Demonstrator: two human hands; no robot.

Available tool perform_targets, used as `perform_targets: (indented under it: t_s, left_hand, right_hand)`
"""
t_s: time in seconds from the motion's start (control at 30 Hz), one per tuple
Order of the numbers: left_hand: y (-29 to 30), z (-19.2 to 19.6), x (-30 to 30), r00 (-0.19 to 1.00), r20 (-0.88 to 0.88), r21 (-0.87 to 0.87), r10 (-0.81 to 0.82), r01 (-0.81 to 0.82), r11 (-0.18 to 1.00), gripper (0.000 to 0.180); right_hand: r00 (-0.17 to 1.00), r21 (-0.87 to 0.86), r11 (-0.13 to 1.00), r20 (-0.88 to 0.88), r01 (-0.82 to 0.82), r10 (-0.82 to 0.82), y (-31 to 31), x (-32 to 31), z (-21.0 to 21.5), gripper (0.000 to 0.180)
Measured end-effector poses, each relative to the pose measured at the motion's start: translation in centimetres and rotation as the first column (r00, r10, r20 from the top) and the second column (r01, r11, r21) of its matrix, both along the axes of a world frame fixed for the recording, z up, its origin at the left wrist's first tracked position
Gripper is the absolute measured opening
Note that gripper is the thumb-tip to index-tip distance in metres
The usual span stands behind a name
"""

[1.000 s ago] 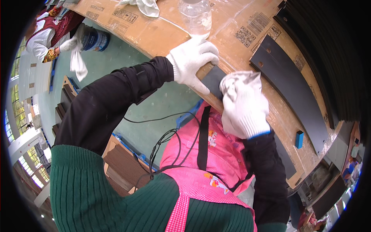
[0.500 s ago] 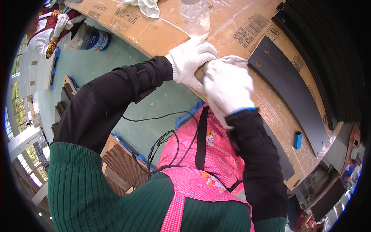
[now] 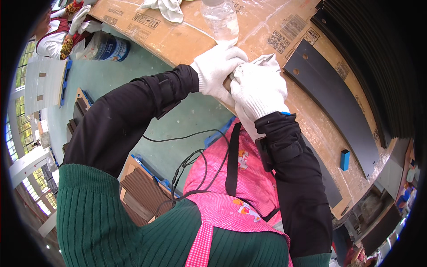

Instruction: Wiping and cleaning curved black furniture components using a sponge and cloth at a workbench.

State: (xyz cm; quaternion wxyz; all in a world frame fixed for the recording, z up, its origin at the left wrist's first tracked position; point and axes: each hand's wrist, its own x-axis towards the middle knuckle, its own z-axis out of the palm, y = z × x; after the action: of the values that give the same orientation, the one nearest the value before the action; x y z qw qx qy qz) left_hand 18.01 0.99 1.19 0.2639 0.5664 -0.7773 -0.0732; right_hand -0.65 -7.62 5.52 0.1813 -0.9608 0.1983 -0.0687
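My left hand (image 3: 217, 70), in a white knit glove, curls with fingers and thumb around something at the near edge of the cardboard-covered table; what it grips is hidden. Pressed up against it is my gloved right hand (image 3: 262, 86), closed on a white cloth (image 3: 270, 60). The cloth bunches above the knuckles, and part of it hangs below the wrist. Just beyond my left fingers stands a clear plastic bottle (image 3: 221, 24) of see-through liquid. A dark grey panel (image 3: 331, 93) with two holes near one end lies right of my hands.
Dark panels (image 3: 369, 66) are stacked at the far right of the table (image 3: 253, 33). A small blue block (image 3: 344, 160) sits near the right edge. Another white cloth (image 3: 169, 10) lies at the back. A co-worker (image 3: 58, 35) and a bucket (image 3: 111, 46) are at upper left.
My right hand has shifted slightly up and left, closer against my left hand, and the cloth bunches higher. My left hand stays nearly in place. The co-worker's gloved hands have moved.
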Motion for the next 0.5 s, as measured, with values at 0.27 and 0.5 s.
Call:
perform_targets:
  t_s: [0.27, 0.5]
  left_hand:
    - [0.6, 0.5, 0.2, 1.000, 0.022, 0.051, -0.020, 0.019, 0.999, 0.087]
    - [-0.1, 0.2, 0.2, 0.999, 0.013, 0.001, -0.030, 0.030, 1.000, 0.082]
  right_hand:
    - [0.998, -0.236, 0.971, 0.056, 0.026, -0.013, 0.9, -1.0, 0.4, 0.023]
    - [0.986, -0.139, 0.987, -0.132, 0.085, -0.104, 2.4, -2.1, -0.5, 0.047]
